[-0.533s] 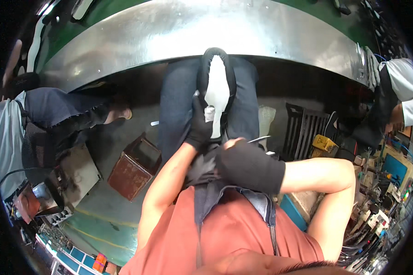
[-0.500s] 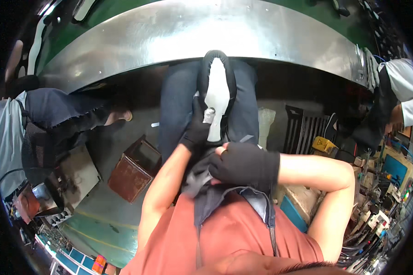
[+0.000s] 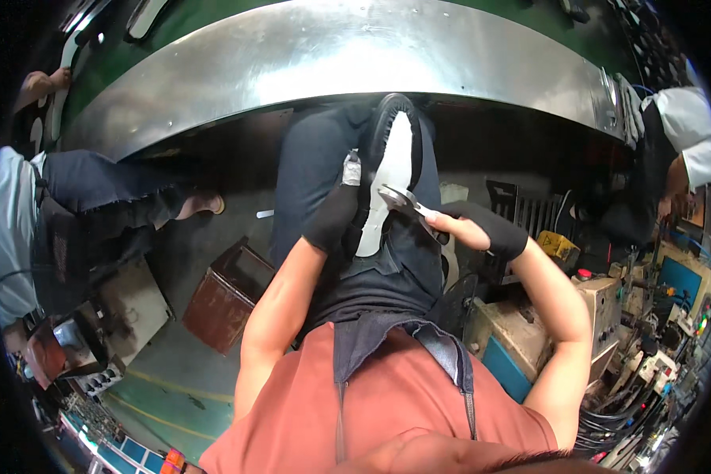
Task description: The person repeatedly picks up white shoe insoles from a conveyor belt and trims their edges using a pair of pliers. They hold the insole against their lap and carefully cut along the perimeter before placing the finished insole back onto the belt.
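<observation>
An upturned black shoe upper with a white insole board [image 3: 396, 150] rests on my lap, its toe pointing away from me toward the metal bench edge. My left hand [image 3: 332, 217], in a black fingerless glove, is closed around the shoe's left side; white tape wraps its thumb [image 3: 351, 169]. In my right hand [image 3: 482, 229], also gloved in black, is a pair of metal pincers [image 3: 407, 202]. The jaws of the pincers lie over the middle of the white board. My right fingers are wrapped round the handles, partly hidden by the glove.
A curved shiny metal bench [image 3: 332, 59] spans the far side. A brown box-like stool [image 3: 223, 308] stands on the floor at left. At right are a dark slatted crate [image 3: 521, 209], a yellow container [image 3: 557, 246] and machinery [image 3: 648, 379]. Co-workers sit at both sides.
My right hand has moved from near my waist out to the right, and the pincers now show over the shoe. The shoe has shifted right and tilted. My left thumb has come off the board.
</observation>
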{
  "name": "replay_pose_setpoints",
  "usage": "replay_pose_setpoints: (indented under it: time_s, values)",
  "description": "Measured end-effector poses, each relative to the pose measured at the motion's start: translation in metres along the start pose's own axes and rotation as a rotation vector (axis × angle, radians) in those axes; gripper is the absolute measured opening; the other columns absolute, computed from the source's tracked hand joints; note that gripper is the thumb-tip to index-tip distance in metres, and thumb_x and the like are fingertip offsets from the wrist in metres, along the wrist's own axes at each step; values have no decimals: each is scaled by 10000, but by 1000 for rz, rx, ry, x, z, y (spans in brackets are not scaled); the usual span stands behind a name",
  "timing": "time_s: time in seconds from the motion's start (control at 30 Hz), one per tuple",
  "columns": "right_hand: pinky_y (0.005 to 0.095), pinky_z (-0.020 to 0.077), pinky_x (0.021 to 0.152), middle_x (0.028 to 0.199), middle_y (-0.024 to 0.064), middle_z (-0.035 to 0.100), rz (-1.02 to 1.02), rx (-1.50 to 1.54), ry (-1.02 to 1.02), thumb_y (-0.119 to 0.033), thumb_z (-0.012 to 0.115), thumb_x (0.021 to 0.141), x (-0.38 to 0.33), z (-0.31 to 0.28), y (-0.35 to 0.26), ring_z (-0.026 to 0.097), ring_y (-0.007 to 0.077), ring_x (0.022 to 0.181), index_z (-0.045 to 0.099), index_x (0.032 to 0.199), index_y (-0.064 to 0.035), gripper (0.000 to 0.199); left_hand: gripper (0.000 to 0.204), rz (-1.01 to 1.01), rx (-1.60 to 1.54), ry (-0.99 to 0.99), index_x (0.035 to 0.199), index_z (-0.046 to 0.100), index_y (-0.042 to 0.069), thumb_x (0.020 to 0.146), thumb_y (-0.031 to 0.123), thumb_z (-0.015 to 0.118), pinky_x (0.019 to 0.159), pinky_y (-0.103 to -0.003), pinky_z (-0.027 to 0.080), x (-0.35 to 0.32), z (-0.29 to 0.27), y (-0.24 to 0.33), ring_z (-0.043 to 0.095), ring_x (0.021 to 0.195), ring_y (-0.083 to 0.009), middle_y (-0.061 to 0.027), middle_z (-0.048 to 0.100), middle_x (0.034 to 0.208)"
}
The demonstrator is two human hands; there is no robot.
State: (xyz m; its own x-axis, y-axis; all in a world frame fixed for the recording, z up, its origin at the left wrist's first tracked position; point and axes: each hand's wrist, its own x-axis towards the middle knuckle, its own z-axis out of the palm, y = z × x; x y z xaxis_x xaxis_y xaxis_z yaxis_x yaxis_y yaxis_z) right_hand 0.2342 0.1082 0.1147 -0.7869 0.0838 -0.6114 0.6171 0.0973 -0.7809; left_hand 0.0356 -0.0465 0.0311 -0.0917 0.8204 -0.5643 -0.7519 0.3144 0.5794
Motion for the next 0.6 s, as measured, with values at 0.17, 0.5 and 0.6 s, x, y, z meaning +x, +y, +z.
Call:
replay_pose_setpoints:
  time_s: [0.17, 0.5, 0.6]
  values:
    - [372, 477, 637, 704, 142, 622, -16, -387, 163, -418, 530, 937, -9, 12, -63, 624, 288, 699, 619, 805, 1, 448, 547, 48, -48, 46, 1304, 468, 42, 1025, 479, 293, 928, -319, 455, -6, 12, -11, 566, 1043, -190, -77, 581, 1166]
    - [441, 499, 615, 749, 193, 630, -199, -859, 255, -361, 596, 881, 1, -11, -32, 638, 360, 678, 637, 797, -41, 334, 612, 639, 874, 441, 1396, 343, 18, 910, 288, 599, 960, -372, 427, 5, 9, -21, 531, 1181, -343, -237, 528, 1257]
    - [445, 506, 608, 734, 205, 652, -106, -943, 137, -342, 610, 861, -17, 2, -77, 659, 343, 658, 680, 712, -59, 327, 626, 689, 733, 471, 1370, 356, 18, 901, 333, 624, 942, -375, 439, 22, -13, -34, 540, 1156, -341, -226, 524, 1252]
